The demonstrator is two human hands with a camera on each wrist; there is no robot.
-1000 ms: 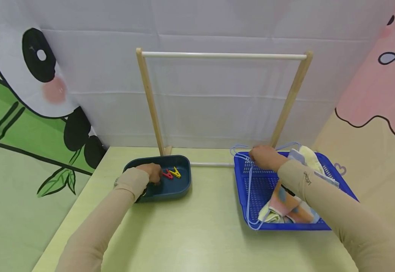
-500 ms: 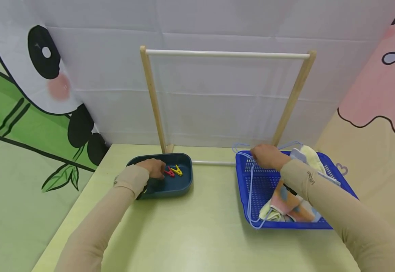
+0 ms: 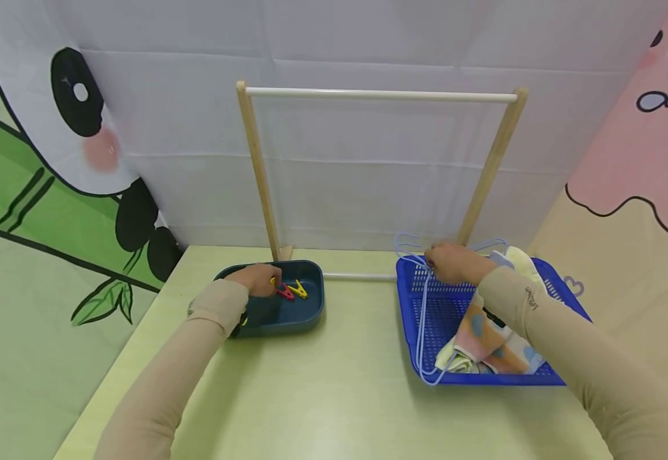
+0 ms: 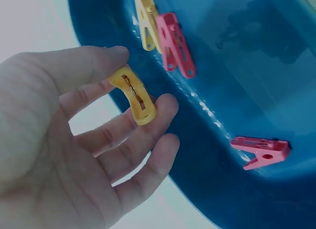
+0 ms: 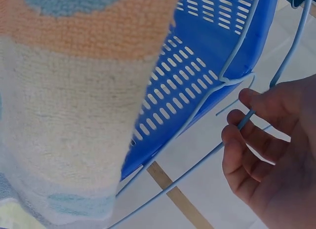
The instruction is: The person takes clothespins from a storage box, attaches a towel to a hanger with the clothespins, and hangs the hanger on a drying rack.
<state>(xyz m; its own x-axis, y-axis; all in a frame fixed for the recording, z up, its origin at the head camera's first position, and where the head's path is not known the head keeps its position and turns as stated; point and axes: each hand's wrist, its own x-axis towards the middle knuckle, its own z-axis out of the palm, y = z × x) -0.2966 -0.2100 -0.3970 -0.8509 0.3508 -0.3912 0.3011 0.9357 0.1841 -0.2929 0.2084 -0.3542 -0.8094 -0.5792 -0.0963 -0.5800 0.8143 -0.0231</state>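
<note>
Over the dark teal tray, my left hand pinches a yellow clothespin between thumb and fingers. Inside the tray lie another yellow clothespin, a pink clothespin beside it, and a second pink clothespin apart from them. My right hand is at the back of the blue basket, with thumb and fingertips pinching a light blue wire hanger. Its wires reach down the basket's left side. A patterned towel lies in the basket, partly hidden by my right forearm.
Behind the tray and basket stands a wooden rack with a white top bar and a low white rod. The pale table ends at a white cloth backdrop.
My left hand has risen slightly inside the tray, and a yellow clothespin now shows at its fingertips. The right hand stays on the hanger, nearly still.
</note>
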